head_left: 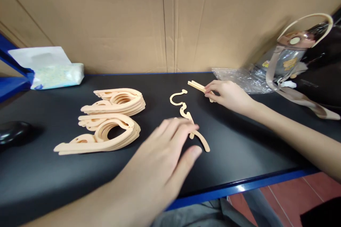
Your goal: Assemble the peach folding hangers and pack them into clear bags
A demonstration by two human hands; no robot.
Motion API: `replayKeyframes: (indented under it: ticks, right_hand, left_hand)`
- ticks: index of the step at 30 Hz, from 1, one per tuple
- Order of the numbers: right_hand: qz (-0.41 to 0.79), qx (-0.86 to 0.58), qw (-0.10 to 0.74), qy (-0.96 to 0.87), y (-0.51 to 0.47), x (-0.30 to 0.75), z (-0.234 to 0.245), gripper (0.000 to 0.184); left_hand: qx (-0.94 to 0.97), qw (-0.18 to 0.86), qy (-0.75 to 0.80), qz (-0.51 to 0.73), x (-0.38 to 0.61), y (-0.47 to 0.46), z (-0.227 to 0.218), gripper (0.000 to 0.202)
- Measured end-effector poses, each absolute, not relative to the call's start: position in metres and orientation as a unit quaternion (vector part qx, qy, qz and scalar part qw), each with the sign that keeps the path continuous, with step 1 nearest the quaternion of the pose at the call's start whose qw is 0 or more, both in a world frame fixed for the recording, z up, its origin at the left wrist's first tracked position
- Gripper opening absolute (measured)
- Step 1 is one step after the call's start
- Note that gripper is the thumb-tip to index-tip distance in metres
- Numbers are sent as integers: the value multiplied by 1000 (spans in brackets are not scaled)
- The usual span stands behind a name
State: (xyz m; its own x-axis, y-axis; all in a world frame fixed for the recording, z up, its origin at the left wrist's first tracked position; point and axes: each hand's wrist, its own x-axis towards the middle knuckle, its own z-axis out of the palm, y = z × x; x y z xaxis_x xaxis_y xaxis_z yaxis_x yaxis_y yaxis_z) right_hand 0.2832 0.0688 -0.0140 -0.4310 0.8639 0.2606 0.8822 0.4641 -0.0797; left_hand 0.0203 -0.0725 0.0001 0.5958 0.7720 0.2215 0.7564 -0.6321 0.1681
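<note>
My left hand [167, 149] lies palm down with its fingers stretched out and its thumb apart. Under its fingertips is an unfolded beige plastic hanger [201, 141]; the hand hides part of it, so I cannot tell how firmly they touch. The hanger's curved hook [174, 99] points away from me. Farther back, my right hand [226, 94] pinches slim beige hanger pieces [196, 86] between thumb and fingers. To the left lie two stacks of folded beige hangers, a rear stack [119, 103] and a front stack [106, 140].
A pack of tissues [58, 74] stands at the back left, a black computer mouse [14, 133] at the left edge. Behind my right hand are a crumpled clear plastic bag [242, 78] and a strapped water bottle [287, 56]. Cardboard [119, 25] walls the black table's rear.
</note>
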Motion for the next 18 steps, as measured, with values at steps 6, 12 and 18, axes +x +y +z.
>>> replayKeyframes:
  ticks: [6, 12, 18]
  right_hand:
    - [-23, -535, 178, -826, 60, 283, -20, 21]
    - [38, -509, 208, -834, 62, 289, -22, 21]
    - [82, -481, 220, -845, 59, 290, -22, 25]
  left_hand:
    - [890, 38, 443, 98, 13, -4, -25, 61]
    - [898, 8, 424, 113, 14, -12, -30, 58]
    - [928, -32, 353, 115, 19, -37, -25, 55]
